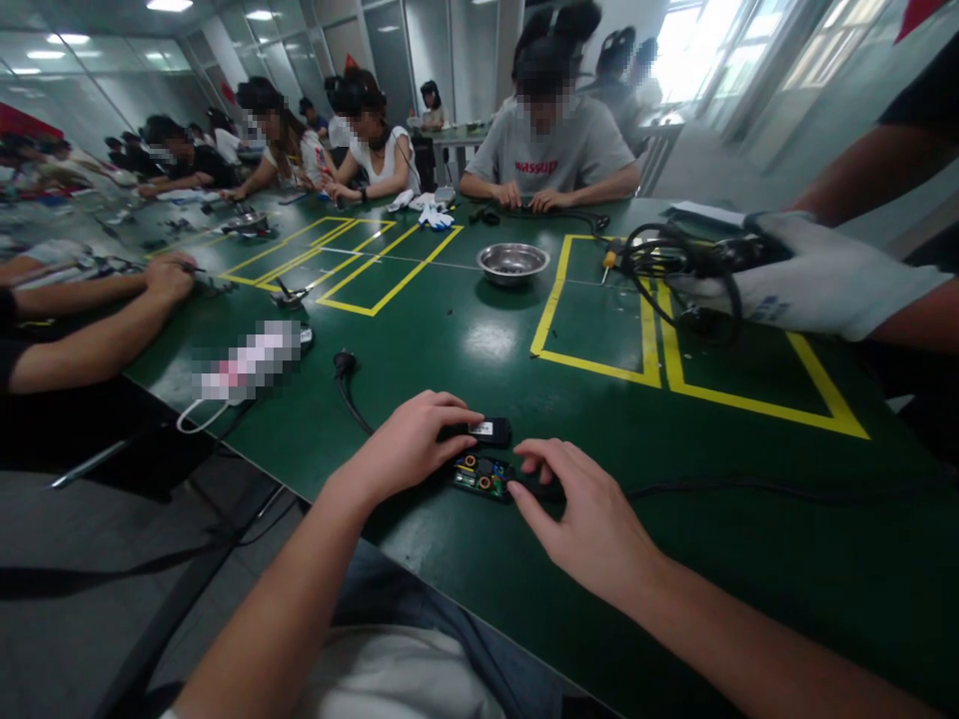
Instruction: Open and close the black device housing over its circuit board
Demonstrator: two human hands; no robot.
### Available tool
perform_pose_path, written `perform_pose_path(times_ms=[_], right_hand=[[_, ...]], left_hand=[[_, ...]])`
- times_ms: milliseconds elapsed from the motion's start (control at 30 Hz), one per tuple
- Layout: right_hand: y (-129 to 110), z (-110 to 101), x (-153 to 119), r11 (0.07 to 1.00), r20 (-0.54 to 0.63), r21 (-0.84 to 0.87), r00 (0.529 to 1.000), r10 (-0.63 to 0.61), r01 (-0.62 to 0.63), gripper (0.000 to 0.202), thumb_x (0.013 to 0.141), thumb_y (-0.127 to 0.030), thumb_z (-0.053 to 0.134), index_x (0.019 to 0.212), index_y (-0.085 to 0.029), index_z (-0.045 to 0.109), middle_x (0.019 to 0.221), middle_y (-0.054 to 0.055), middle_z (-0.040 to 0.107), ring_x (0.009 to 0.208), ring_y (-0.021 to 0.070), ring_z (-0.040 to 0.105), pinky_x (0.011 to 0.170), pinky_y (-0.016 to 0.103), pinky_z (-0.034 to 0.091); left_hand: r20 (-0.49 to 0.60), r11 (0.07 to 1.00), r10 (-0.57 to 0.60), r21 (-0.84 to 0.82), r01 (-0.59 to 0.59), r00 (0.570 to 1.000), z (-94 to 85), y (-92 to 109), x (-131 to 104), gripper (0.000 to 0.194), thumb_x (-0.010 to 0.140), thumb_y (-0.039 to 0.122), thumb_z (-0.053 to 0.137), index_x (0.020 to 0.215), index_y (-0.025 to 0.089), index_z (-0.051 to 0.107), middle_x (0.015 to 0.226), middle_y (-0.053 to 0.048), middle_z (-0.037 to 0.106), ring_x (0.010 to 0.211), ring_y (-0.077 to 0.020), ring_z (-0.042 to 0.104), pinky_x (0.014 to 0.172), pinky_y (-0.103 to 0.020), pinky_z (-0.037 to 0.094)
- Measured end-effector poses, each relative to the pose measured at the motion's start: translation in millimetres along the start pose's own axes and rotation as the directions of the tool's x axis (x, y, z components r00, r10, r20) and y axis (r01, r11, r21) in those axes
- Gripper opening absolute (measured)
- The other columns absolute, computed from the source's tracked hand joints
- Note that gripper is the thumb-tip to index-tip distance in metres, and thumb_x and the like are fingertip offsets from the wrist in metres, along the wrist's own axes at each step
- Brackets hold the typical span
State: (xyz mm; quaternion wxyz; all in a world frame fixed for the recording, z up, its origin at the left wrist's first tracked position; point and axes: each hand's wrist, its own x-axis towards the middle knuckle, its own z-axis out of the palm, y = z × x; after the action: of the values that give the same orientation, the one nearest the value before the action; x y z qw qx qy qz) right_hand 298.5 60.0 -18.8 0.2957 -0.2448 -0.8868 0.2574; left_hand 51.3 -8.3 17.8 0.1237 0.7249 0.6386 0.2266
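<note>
Circuit-board housing lies on the green table, directly in front of the seated person and between the two hands. Its board faces upward, with coils and small components exposed. Its long axis runs roughly left to right, the right end angled slightly toward the person.

Black cover, marked with a white label, lies just beyond the housing on its far side; the two long axes are nearly parallel. This side-by-side alignment is the governing relation.

Left hand: nearer to the cover. The fingers reach across its left end from above, with the thumb at the near side; the hand appears to pinch that end.

Right hand: nearer to the housing, at its right end. The fingers are curled and stand apart from the thumb, whose tip is at or just beside the end of the housing. Whether they pinch anything cannot be told.

Black cable extends on the table to the right, beyond the right hand. Black plug rests left of and beyond the left hand.
</note>
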Motion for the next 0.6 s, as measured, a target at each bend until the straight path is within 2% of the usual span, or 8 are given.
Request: perform_pose_path(times_ms=[133,267,333,433,600], right_hand=[[0.0,0.8,-1.5,0.999,-0.027,0.01,0.999,0.041,-0.04,0.036,0.094,-0.023,0.068,0.129,-0.025,0.059,0.099,0.002,0.069,0.082,0.0224,0.066,0.075,0.039,0.054],[-0.4,0.1,-2.5,0.999,-0.003,-0.009,0.999,0.044,-0.044,0.047,0.092,-0.027,0.074,0.136,-0.026,0.057,0.103,0.003,0.07,0.084,0.0233,0.068,0.078,0.04,0.055],[-0.6,-0.7,-1.8,0.999,0.042,-0.039,0.999,0.028,-0.027,0.039,0.093,-0.027,0.075,0.13,-0.026,0.062,0.105,0.005,0.071,0.09,0.0252,0.069,0.08,0.042,0.055],[-0.7,-1.5,0.1,0.998,0.096,-0.068,0.995,0.011,-0.005,0.023,0.096,-0.025,0.076,0.118,-0.026,0.069,0.109,0.006,0.074,0.098,0.0276,0.071,0.083,0.043,0.055],[-0.5,-0.3,1.4,0.996,0.104,-0.086,0.994,0.012,-0.003,0.02,0.095,-0.023,0.078,0.114,-0.025,0.071,0.106,0.005,0.075,0.096,0.0268,0.071,0.083,0.043,0.054]], left_hand=[[-0.096,0.996,0.025,-0.087,-0.034,0.995,-9.3,2.7,-14.0,0.027,0.106,0.028,0.073,0.132,0.024,0.08,0.129,-0.01,0.078,0.119,-0.0263,0.073,0.108,-0.042,0.059],[0.015,0.977,0.086,-0.198,-0.082,0.996,-17.0,7.8,-31.1,0.029,0.104,0.029,0.078,0.133,0.027,0.08,0.13,-0.008,0.078,0.121,-0.025,0.071,0.108,-0.039,0.058],[0.058,0.975,0.093,-0.209,-0.079,0.994,-15.5,9.5,-35.1,0.028,0.103,0.029,0.079,0.131,0.027,0.081,0.128,-0.008,0.079,0.121,-0.0252,0.071,0.109,-0.04,0.057],[0.055,0.973,0.087,-0.218,-0.073,0.995,-10.1,11.3,-36.7,0.028,0.105,0.03,0.077,0.132,0.026,0.08,0.129,-0.009,0.078,0.121,-0.0255,0.071,0.109,-0.041,0.057],[0.043,0.978,0.093,-0.192,-0.083,0.995,-9.0,12.8,-38.2,0.03,0.103,0.024,0.077,0.133,0.025,0.078,0.13,-0.01,0.077,0.123,-0.0254,0.07,0.11,-0.04,0.057]])
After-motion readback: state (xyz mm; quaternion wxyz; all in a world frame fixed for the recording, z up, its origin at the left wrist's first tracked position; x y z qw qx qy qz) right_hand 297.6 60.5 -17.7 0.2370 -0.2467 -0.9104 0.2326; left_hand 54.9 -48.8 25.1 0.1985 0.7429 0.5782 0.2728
